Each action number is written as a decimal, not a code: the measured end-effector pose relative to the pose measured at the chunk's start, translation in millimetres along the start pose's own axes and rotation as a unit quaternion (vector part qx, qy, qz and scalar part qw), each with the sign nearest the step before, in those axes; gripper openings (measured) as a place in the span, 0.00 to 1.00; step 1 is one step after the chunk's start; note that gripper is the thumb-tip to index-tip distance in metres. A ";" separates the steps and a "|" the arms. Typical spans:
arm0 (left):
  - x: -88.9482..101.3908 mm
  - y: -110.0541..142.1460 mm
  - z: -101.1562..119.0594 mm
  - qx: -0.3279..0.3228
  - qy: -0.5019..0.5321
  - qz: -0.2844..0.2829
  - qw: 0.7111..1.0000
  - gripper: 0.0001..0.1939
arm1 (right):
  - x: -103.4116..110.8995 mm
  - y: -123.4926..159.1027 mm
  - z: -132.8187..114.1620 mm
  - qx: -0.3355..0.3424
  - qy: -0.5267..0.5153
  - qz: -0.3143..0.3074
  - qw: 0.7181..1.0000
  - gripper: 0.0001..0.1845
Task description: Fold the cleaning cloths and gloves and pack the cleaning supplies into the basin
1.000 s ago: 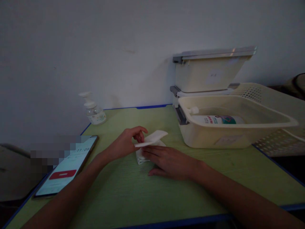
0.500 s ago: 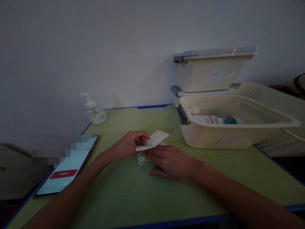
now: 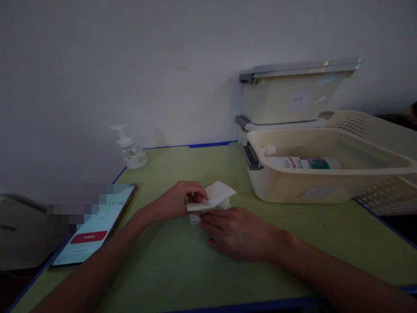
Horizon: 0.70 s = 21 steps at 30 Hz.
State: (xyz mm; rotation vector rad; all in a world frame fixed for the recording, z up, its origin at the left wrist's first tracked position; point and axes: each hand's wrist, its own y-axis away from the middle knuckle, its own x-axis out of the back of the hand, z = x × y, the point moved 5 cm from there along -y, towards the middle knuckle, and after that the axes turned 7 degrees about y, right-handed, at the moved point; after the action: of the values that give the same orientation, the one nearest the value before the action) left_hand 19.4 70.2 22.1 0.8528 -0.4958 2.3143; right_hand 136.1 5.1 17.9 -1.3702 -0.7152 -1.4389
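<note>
A small white folded cloth (image 3: 215,196) lies in the middle of the green table (image 3: 182,269). My left hand (image 3: 177,201) pinches its left edge and holds one flap lifted off the table. My right hand (image 3: 239,232) lies flat just in front of it, fingers stretched out, with the fingertips pressing the lower layer of the cloth down. Part of the cloth is hidden under both hands.
A phone (image 3: 94,224) with a lit screen lies at the table's left edge. A pump bottle (image 3: 128,150) stands at the back left. At the right sits a cream tub (image 3: 325,178) holding a lying bottle (image 3: 304,162), with lidded boxes (image 3: 289,98) and a perforated basket (image 3: 374,130) behind.
My left hand has brought the lifted flap a little lower and to the right. My right hand has slid slightly back toward me. The view has shifted a bit.
</note>
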 end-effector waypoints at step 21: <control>-3.7 4.5 -5.3 0.048 0.058 -0.094 0.993 0.13 | 8.9 7.5 47.7 -0.072 0.002 0.007 0.997 0.12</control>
State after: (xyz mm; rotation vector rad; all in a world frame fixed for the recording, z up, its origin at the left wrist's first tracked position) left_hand 16.3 68.1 15.3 0.7691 -0.2444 2.2124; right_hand 162.1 43.4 33.9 -1.4794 -0.6069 -1.5054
